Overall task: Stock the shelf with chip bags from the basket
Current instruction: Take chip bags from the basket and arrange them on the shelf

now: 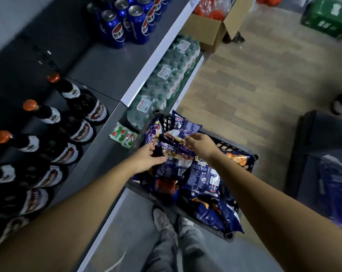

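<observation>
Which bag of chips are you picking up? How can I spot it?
Find the black basket beside the shelf. Among its dark blue bags, it is the chip bag at the far end. It alone is gripped by the left hand and right hand.

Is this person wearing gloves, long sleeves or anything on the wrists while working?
No. The left hand and right hand are bare, with no gloves, rings or watch to be seen. The left forearm and right forearm are uncovered as far as the picture shows; no sleeve appears.
</observation>
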`<control>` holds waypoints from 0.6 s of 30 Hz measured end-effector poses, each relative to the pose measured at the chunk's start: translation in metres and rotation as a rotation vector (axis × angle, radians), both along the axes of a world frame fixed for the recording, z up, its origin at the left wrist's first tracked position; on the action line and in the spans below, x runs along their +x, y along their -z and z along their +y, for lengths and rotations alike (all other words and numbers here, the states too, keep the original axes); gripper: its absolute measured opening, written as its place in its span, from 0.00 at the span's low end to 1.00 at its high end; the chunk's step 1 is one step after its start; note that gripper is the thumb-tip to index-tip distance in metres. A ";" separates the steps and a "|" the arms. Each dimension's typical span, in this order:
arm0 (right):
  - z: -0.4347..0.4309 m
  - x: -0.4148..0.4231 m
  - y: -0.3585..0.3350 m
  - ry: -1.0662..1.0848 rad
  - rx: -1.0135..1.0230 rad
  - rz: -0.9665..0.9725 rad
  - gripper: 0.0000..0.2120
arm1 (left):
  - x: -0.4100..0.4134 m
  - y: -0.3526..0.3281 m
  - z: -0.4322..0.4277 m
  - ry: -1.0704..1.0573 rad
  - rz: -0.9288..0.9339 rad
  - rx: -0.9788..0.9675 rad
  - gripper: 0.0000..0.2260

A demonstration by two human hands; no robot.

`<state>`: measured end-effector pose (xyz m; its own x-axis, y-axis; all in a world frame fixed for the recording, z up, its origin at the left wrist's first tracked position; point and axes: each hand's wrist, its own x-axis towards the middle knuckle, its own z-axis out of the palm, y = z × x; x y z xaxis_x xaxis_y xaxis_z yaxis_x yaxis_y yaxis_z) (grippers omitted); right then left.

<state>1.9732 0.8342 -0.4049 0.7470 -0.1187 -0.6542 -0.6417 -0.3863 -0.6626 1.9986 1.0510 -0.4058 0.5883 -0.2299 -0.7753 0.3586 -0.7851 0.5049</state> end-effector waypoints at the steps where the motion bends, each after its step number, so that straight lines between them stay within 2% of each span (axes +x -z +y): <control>1: 0.000 0.000 0.008 -0.006 -0.024 0.008 0.18 | -0.001 0.009 -0.001 -0.002 0.013 0.004 0.38; 5: 0.000 -0.006 0.035 -0.117 -0.147 0.016 0.17 | -0.005 0.041 -0.006 -0.007 0.061 0.006 0.43; 9: 0.003 -0.015 0.057 -0.264 -0.239 0.076 0.26 | -0.013 0.062 -0.011 -0.063 0.067 -0.006 0.38; 12: 0.005 -0.014 0.065 -0.386 -0.400 0.063 0.25 | -0.018 0.066 -0.012 -0.106 0.063 -0.023 0.35; 18: 0.010 -0.006 0.045 -0.342 -0.285 -0.051 0.14 | -0.013 0.044 0.003 -0.154 0.000 -0.111 0.35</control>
